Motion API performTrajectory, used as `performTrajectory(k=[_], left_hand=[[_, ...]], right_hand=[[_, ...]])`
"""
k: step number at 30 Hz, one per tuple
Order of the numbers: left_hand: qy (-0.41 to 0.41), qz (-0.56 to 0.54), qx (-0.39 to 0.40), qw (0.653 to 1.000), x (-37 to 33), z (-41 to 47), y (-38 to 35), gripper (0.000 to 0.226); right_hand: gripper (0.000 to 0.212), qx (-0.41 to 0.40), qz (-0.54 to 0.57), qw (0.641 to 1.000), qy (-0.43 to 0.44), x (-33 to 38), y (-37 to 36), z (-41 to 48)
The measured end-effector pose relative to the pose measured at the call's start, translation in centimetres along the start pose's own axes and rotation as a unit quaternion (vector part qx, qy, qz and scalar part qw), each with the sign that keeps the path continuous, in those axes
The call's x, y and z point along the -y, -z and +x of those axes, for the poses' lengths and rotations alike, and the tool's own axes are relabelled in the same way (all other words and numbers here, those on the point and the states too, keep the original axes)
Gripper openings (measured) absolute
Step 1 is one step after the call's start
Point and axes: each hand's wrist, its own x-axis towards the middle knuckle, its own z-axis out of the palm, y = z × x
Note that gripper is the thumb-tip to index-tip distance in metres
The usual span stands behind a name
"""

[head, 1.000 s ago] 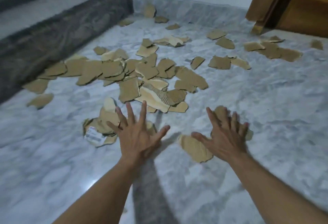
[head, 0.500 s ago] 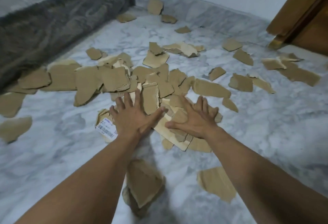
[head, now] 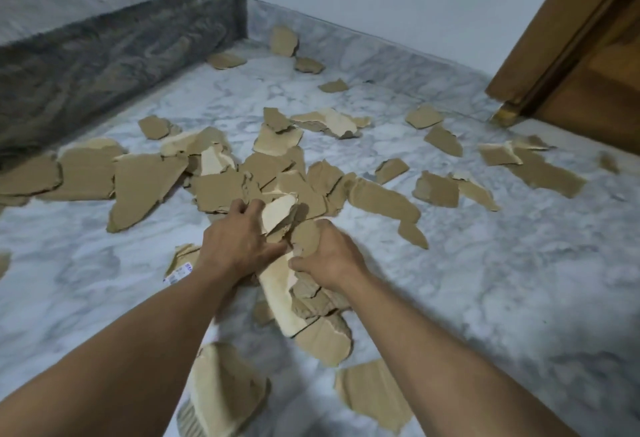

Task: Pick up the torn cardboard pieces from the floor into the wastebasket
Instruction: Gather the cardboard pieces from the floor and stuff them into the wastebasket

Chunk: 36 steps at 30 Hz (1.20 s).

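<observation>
Cardboard pieces are strewn over the marble floor, thickest from 10 to 12 o'clock of the hands. A bunch is pinched between the left hand and right hand, both curled closed on it. Light, stiff and loosely stacked, the sheets seem likely to slide, so squeezing from both sides is favoured. No wastebasket is seen.

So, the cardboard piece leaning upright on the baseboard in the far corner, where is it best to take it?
Take the leaning cardboard piece by its free top edge, coming from above and in front. It stands nearly upright against the baseboard, so that edge is exposed, while its back is blocked. A thumb-and-fingers pinch grip probably suffices.
</observation>
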Motion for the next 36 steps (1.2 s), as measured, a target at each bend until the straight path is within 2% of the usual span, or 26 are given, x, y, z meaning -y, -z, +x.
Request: performTrajectory(k=[4, 9, 14, 16, 22, 26, 30, 33, 36], left_hand=[[-0.058, 0.022, -0.019, 0.998, -1.2, -2.1, 0.7, 0.059], [-0.123, 0.079, -0.053, 0.988, -7.2, -2.7, 5.3, 0.035], [-0.209, 0.068, -0.117, 0.969, -18.4, -2.8, 11.8, 0.027], [-0.234, 0.027, -0.156, 0.959, -23.5, -3.4, 14.4, 0.026], [-0.278, -0.108, -0.21, 0.931, -39.2, -4.4, 18.5, 0.026], [-0.301, -0.209, -0.168, 0.915, -50.0, -6.2, 18.4, 0.028], [-0.305, -0.266, -0.052, 0.913, -59.5, -9.2, 16.0, 0.037], [-0.291, -0.309, 0.012, 0.905, -65.2, -11.3, 13.8, 0.048], [-0.292, -0.235, 0.06, 0.925, -69.5, -12.9, 11.4, 0.061]], right_hand=[[0.077, 0.021, 0.094, 0.995, -0.008, -1.6, 1.9, -1.8], [0.073, -0.037, 0.081, 0.996, 0.016, -5.0, 10.6, -6.0], [0.074, -0.123, 0.086, 0.989, 0.016, -7.9, 23.1, -11.8], [0.071, -0.162, 0.076, 0.984, 0.015, -8.9, 28.0, -14.5], [0.034, -0.286, 0.072, 0.956, -0.013, -13.8, 42.4, -21.8], [0.034, -0.401, 0.111, 0.907, -0.071, -20.8, 49.3, -26.9], [0.044, -0.472, 0.124, 0.857, -0.163, -28.9, 52.0, -31.2], [0.038, -0.464, 0.13, 0.85, -0.214, -34.0, 51.7, -33.0], [0.024, -0.41, 0.159, 0.865, -0.24, -37.1, 51.5, -33.8]])
